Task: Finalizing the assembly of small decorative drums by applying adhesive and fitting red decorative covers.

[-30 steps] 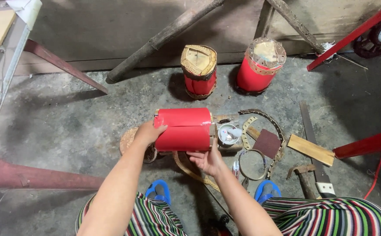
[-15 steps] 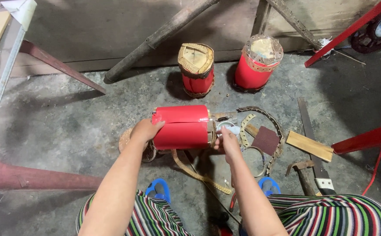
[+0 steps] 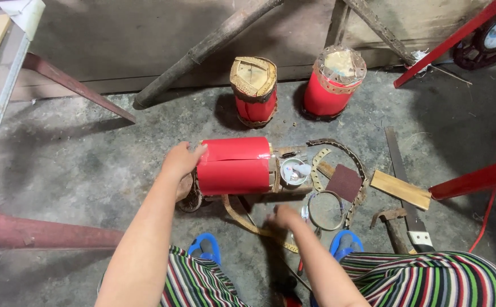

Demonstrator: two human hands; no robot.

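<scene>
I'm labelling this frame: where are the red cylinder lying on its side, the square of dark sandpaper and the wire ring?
red cylinder [image 3: 235, 166]: head view, middle of its red side.
sandpaper square [image 3: 344, 182]: head view, centre of sheet.
wire ring [image 3: 309, 206]: head view, left rim.
</scene>
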